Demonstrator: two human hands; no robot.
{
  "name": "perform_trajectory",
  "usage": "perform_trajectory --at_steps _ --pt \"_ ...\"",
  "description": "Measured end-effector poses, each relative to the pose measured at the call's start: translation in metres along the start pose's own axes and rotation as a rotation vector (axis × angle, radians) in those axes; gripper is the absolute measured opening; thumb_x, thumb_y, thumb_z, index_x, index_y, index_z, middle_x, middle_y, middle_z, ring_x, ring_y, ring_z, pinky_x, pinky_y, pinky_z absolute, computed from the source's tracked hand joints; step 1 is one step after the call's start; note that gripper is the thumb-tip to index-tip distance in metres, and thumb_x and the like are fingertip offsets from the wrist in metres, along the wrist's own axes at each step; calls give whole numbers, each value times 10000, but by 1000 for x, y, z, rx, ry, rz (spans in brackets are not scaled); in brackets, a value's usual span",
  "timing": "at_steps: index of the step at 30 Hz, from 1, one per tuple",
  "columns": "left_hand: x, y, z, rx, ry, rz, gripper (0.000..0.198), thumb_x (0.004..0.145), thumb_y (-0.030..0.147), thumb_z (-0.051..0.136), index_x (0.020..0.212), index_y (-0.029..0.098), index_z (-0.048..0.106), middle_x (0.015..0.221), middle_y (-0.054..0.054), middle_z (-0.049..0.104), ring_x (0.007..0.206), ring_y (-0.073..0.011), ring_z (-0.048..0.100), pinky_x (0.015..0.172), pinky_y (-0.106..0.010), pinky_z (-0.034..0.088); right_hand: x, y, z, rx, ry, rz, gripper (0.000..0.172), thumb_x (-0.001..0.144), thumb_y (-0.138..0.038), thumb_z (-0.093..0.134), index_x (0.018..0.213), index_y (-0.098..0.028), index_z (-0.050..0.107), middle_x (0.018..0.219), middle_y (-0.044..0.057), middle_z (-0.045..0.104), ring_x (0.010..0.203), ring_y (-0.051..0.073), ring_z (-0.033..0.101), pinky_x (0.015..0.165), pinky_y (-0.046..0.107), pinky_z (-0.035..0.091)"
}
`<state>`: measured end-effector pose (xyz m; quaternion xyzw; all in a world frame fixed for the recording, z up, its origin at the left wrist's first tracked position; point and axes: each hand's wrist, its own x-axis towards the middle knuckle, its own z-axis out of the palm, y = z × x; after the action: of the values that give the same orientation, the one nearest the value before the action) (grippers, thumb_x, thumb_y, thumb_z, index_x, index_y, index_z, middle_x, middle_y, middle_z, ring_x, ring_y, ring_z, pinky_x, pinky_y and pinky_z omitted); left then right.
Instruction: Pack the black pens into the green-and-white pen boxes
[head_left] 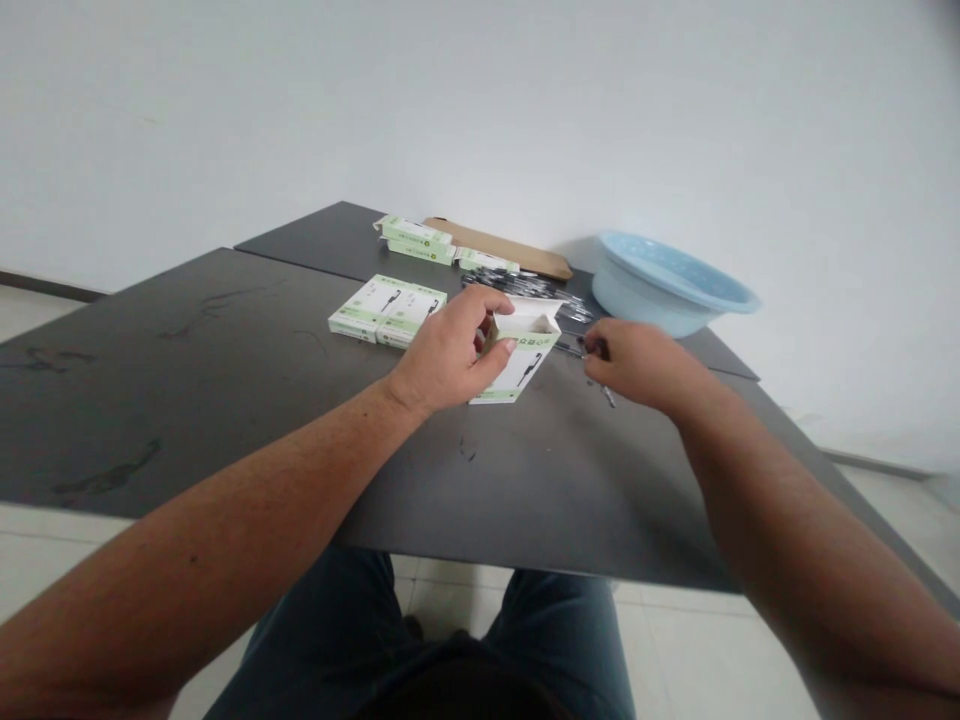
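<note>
Table (187, 380): dark, flat-topped, matt, with smeary streaks at the left, set against a pale wall (315, 110).

Paired flat cartons (386, 308): thin card, white with green bands and a printed black pen; lying side by side, just left of the left hand.

Rear cartons (420, 248): slim, oblong, green and white; two stacked, one further right beside them.

Left hand (454, 350): forearm reaching in from lower left, back of the hand upward; thumb on the near face, fingers at the far side, pinching the open carton between them.

Brown board (502, 248): flat, long, cardboard-like, lying behind the rear cartons.

Open carton (514, 378): same printed card, stood up at a tilt before the person, flap raised, white inner face showing.

Pen heap (517, 285): slender, clear and black, glossy, piled behind the open carton.

Right hand (634, 362): forearm in from lower right, fingers curled inward beside loose pens (571, 347); whether it pinches one, cannot tell.

Basin (649, 290): light blue, plastic-looking, round, wide-rimmed, tilted, beyond the right hand.
</note>
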<state>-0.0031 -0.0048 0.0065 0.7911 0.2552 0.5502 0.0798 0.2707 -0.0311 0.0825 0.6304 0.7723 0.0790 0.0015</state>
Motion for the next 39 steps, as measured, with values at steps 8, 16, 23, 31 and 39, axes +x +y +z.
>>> perform_trajectory --at_steps 8,16,23,31,39 --pt "1 1 -1 -1 -13 -6 302 936 230 652 1225 207 568 1020 -22 664 766 -146 659 707 -312 565 -48 -27 -102 489 642 78 80 844 -214 698 899 -239 751 609 -1 677 549 193 672 539 340 495" --pt "1 2 -2 29 -23 -19 298 938 255 650 1223 208 579 999 -19 669 737 -157 659 715 -333 560 -27 -63 -78 813 772 -174 114 867 -122 689 882 -232 667 688 -13 670 545 169 684 473 307 488" --pt "2 3 -1 18 -23 -12 299 944 244 637 1234 207 575 1081 -42 686 788 -163 665 757 -340 578 -20 -56 -57 929 802 -121 101 894 -161 622 916 -260 618 702 -8 620 543 186 636 515 340 494" --pt "2 3 0 10 -9 6 294 947 221 641 1232 201 573 1094 -44 688 790 -156 659 766 -339 580 -27 -49 -62 1091 822 -79 94 835 -199 598 885 -279 600 745 23 617 529 199 604 486 394 515" --pt "1 4 -1 9 -13 22 287 951 229 642 1230 207 576 1093 -40 690 790 -151 673 741 -325 577 -4 -52 -55 1143 613 53 71 824 -228 587 847 -289 559 623 -27 511 476 184 554 454 360 501"
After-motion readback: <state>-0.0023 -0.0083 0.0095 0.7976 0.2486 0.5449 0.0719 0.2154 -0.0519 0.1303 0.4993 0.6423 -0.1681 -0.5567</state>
